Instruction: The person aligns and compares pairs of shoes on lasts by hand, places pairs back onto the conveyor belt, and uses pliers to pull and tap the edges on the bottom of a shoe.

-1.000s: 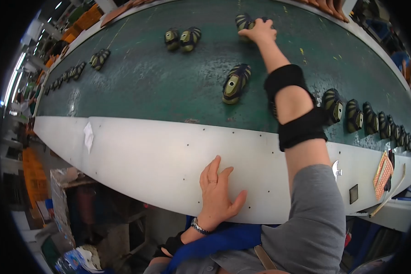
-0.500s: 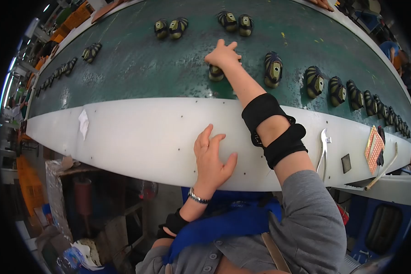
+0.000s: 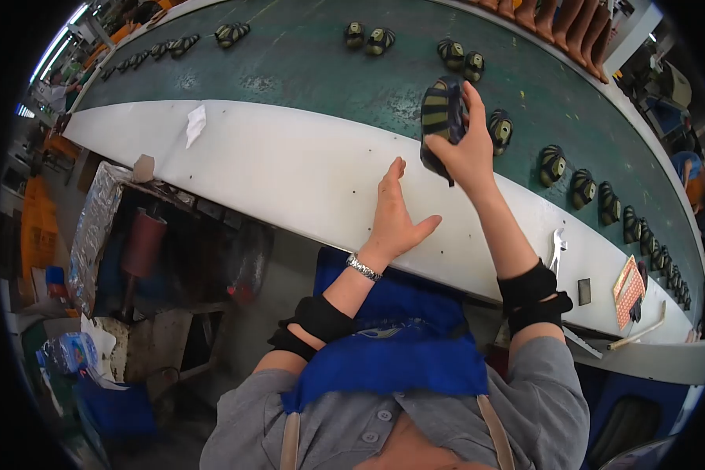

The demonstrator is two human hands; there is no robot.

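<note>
My right hand [image 3: 471, 155] is closed around a black and olive striped shoe [image 3: 439, 117], held upright above the white work surface [image 3: 290, 149] near the green belt [image 3: 313, 90]. Thumb and fingers grip the shoe from its two sides. Over the white surface, my left hand [image 3: 395, 221] hangs with fingers stretched and thumb apart, holding nothing, a short way from the shoe. More striped shoes stand on the belt: one shoe [image 3: 500, 131] just right of my right hand and a pair [image 3: 462, 59] behind it.
On the white surface lie pliers [image 3: 557, 249], a small dark block [image 3: 584, 291], a patterned card [image 3: 628, 291], a stick [image 3: 639, 327] and crumpled white paper [image 3: 197, 125]. A row of shoes [image 3: 582, 186] runs along the right. Brown boots [image 3: 568, 27] stand beyond the belt.
My right hand has lifted the shoe off the belt and brought it nearer to me. My left hand has moved up and right, still open. The whole view has turned.
</note>
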